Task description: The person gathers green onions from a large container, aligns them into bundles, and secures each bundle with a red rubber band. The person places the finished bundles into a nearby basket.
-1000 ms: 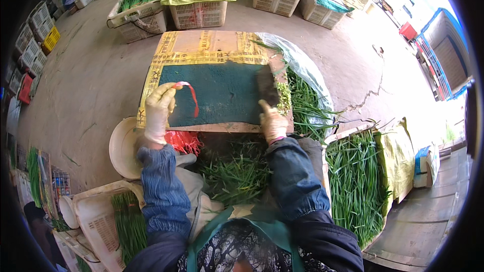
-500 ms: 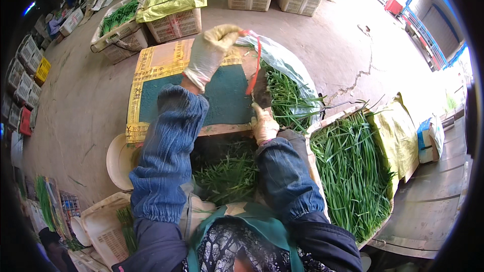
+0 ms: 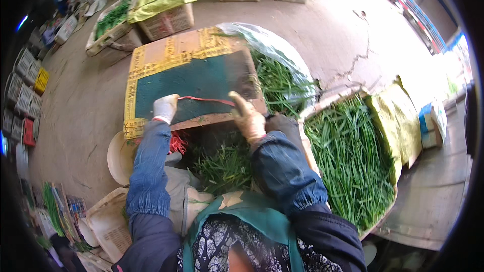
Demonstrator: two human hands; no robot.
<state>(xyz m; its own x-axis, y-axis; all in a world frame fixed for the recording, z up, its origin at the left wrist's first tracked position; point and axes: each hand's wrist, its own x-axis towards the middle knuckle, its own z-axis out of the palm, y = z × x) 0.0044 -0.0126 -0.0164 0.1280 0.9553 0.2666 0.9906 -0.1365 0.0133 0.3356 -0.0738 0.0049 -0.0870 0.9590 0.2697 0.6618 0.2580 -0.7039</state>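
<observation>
A thin red strip [image 3: 204, 99] stretches across a box top faced with a green sheet [image 3: 186, 85]. My left hand [image 3: 165, 108], in a pale glove, is closed on the strip's left end above the box's near edge. The other end reaches my right hand [image 3: 249, 121], gloved in yellowish white, where it seems pinched between the fingers; one finger points up and blur hides the exact grip. Beneath my forearms, loose green leafy stalks [image 3: 227, 168] lie in a dark space. Several red strips [image 3: 178, 142] hang beside my left wrist.
To the right stands a crate of long green stalks [image 3: 348, 161], with a yellow sack [image 3: 398, 121] along its side. Clear plastic [image 3: 282, 45] edges more greens [image 3: 280, 83] beyond the box. A pale tub [image 3: 118, 158] sits at the left; covered crates [image 3: 166, 22] stand farther off.
My left hand has come down and toward me, and the red strip has swung from hanging to nearly level. My right hand has shifted slightly left, its fingers raised.
</observation>
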